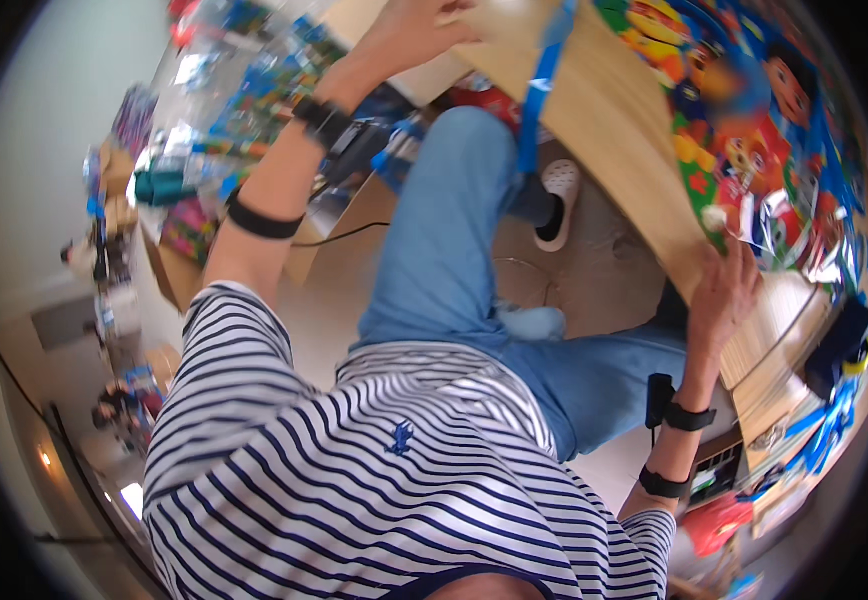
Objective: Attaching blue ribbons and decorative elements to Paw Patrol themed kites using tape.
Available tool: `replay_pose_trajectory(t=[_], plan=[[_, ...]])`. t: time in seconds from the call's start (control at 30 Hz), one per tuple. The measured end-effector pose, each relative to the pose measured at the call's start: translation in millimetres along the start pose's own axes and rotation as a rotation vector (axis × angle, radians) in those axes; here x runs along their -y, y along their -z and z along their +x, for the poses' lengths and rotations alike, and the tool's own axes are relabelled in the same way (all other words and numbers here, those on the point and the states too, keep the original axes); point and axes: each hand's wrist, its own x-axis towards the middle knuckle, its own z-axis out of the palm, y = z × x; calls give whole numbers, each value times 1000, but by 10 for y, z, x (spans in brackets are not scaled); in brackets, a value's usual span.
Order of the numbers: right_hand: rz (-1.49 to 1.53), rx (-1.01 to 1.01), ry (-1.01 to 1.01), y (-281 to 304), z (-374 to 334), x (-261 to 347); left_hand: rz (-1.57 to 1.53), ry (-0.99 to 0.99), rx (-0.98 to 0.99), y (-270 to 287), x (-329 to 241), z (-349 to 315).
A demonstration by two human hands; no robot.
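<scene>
My left hand [416, 38] is over the table [619, 130] at the top of the view, its fingers apart and partly cut off by the picture's edge. Nothing shows in it. My right hand [726, 298] lies at the table's right edge, fingers stretched toward colourful cartoon-printed plastic sheeting [754, 150]. White and clear crinkled plastic [774, 220] is just beyond those fingertips; whether they touch it I cannot tell. A blue ribbon [544, 85] hangs over the table's near edge between my hands. Motion smears much of this.
Piles of clear and coloured packets [269, 110] stand at the left, beside an open cardboard box [169, 265]. A black cable [344, 235] runs near my left leg. On the right are a dark blue object [839, 345], more blue ribbon [829, 430] and a red item [719, 522].
</scene>
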Motion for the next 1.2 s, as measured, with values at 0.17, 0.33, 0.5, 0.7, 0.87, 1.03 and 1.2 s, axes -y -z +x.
replay_pose_trajectory(t=[0.17,0.33,0.5,0.7,0.87,1.03,1.2], plan=[[33,-11,107,93,106,409,-531,798,125,613,311,-2474],[64,226,136,137,253,918,-470,1104,336,-332,632,-4238],[-26,405,261,120,598,1223,-422,1039,289,-1545,667,-4643],[60,706,2,-90,961,1448,-363,1248,575,-2248,804,-4446],[262,869,-365,-140,1024,1261,-331,1180,714,-2707,907,-4300],[218,865,-409,-127,1067,1356,10,971,784,-3106,1022,-4357],[135,950,-471,-93,1150,1262,77,950,620,-3525,981,-4536]])
